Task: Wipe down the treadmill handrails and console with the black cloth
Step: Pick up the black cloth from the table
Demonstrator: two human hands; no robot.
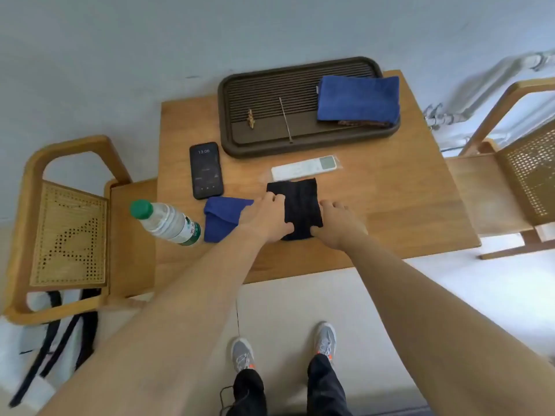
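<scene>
Both hands down on the black cloth (pixel 300 205) on the desk (pixel 390 211): left hand (pixel 267 217) gripping its left edge, fingers curled over the top and thumb at the near corner, right hand (pixel 336 220) pinching its right edge the same way. Just left of the left hand, touching it, a folded blue cloth (pixel 223 217), then a tilted bottle (pixel 168 222) further left; beyond the left hand a phone (pixel 206 170). Just past the fingertips a white remote (pixel 303 168), and further out a dark tray (pixel 300 133) carrying another blue towel (pixel 359 97).
</scene>
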